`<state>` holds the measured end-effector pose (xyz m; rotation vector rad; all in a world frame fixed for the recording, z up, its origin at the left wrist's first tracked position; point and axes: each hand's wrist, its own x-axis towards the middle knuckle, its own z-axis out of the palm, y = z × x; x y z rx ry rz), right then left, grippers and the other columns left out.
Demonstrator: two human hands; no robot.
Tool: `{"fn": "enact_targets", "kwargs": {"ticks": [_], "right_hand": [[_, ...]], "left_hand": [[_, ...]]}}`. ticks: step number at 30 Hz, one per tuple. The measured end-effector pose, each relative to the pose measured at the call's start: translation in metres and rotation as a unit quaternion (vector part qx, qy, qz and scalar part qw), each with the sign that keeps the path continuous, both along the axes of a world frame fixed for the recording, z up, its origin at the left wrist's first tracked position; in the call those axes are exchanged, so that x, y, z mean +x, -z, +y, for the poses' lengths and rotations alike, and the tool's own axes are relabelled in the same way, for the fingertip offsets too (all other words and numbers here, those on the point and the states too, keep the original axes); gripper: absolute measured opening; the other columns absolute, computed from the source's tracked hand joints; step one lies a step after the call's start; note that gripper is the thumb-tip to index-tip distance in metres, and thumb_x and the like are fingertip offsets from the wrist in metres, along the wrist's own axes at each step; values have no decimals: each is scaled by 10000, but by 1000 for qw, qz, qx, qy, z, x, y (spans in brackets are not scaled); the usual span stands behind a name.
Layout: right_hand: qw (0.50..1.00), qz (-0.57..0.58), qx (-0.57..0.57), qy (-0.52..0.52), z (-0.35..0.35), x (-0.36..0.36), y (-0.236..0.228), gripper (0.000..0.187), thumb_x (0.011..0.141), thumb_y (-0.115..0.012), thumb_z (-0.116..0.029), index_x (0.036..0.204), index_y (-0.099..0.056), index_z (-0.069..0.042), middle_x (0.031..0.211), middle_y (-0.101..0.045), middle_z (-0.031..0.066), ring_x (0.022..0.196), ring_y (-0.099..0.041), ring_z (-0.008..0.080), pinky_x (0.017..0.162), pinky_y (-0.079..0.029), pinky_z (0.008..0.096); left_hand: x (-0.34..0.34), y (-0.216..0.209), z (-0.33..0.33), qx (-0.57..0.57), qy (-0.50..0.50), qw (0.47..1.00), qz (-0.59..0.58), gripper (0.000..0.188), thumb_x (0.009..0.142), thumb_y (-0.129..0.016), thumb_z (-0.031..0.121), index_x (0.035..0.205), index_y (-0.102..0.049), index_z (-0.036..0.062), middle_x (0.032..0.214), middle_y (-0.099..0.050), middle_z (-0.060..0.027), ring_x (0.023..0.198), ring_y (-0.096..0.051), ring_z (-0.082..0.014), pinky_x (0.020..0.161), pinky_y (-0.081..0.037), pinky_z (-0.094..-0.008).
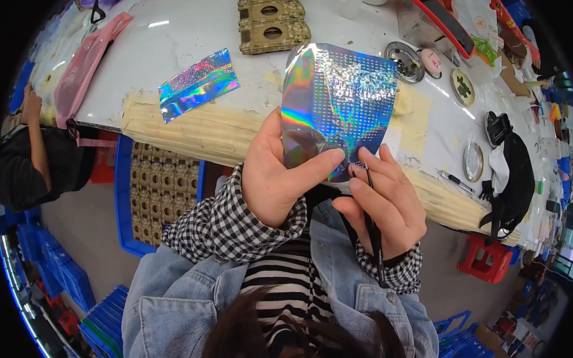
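Note:
A shiny holographic sheet [347,98] covered with rows of tiny square stickers is pinched at its lower left by my left hand [277,176], thumb on top. Black tweezers [373,236] lie in the closed fingers of my right hand [388,204], their tip close to the sheet's lower edge. Whether the tip carries a sticker is too small to tell. To the left on the table lies a smaller holographic sheet [198,87], partly stripped of its stickers. Beyond my hands stands a row of camouflage-patterned cases [273,21] with oval holes.
A blue crate [124,203] of camouflage cases is below the table's padded edge [184,132]. At right are a round dish [403,61], a round tin [463,86], a pen [456,182] and a black bag [517,183]. Another person [30,163] sits left, by a pink basket [87,78].

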<state>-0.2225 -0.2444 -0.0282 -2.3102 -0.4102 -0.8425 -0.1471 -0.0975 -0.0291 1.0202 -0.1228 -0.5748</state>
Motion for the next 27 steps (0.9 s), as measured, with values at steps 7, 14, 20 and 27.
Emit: {"fn": "enact_targets", "kwargs": {"ticks": [7, 14, 20, 27], "right_hand": [[1000, 3, 27, -5, 1, 3, 1, 280, 673, -806, -170, 829, -653, 4, 765, -627, 132, 908, -660, 315, 836, -532, 482], [999, 2, 32, -7, 1, 3, 0, 294, 665, -807, -180, 831, -650, 6, 773, -626, 132, 900, -661, 311, 830, -538, 477], [999, 7, 34, -10, 1, 5, -1, 274, 671, -805, -160, 829, -648, 1, 762, -619, 120, 898, -661, 305, 830, -540, 474], [999, 18, 37, -12, 0, 7, -4, 241, 673, -802, -120, 812, -647, 1, 746, -608, 112, 899, -662, 305, 833, -542, 470]], "left_hand": [[0, 2, 2, 5, 9, 1000, -9, 483, 818, -627, -53, 1242, -400, -9, 1111, -590, -96, 995, -597, -146, 857, -499, -286], [1, 1, 1, 3, 6, 1000, -7, 463, 822, -624, -50, 1232, -413, -9, 1095, -599, -91, 987, -599, -142, 851, -498, -282], [1, 0, 0, 3, 1, 1000, -14, 461, 820, -624, -54, 1229, -416, -11, 1103, -598, -90, 998, -598, -147, 865, -493, -289], [2, 2, 1, 1, 3, 1000, -18, 472, 819, -619, -57, 1240, -410, -17, 1111, -596, -92, 1003, -597, -148, 875, -488, -291]]}}
